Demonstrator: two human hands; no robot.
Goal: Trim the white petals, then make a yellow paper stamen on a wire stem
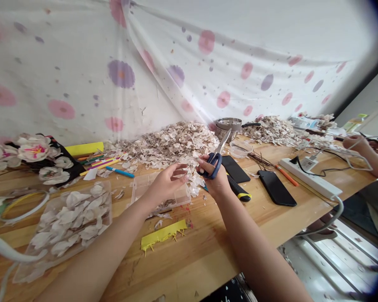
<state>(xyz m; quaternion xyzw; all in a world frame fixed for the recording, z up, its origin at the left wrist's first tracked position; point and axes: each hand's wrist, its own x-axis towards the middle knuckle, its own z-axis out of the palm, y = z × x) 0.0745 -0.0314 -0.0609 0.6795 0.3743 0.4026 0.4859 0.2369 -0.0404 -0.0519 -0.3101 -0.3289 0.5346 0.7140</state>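
My right hand (219,179) grips blue-handled scissors (214,164) by their loops, with the metal blades tilted up and away from me. Fingers of my left hand (167,181) are curved, with a gap between thumb and fingertips, and nothing shows in them. It hovers over a clear compartment box (138,188), which it partly covers. Beyond both hands spreads a large heap of pale dried petals (179,140). Closer to me lies a yellow strip with a fringed lower edge (163,235).
At left stands a clear tray of petals (72,216), near artificial flowers (34,151) and a blue pen (119,172). Rightward lie a black phone (276,188), a black-and-yellow handle (239,191) and a power strip (311,178). Another person's hand (357,144) is at far right.
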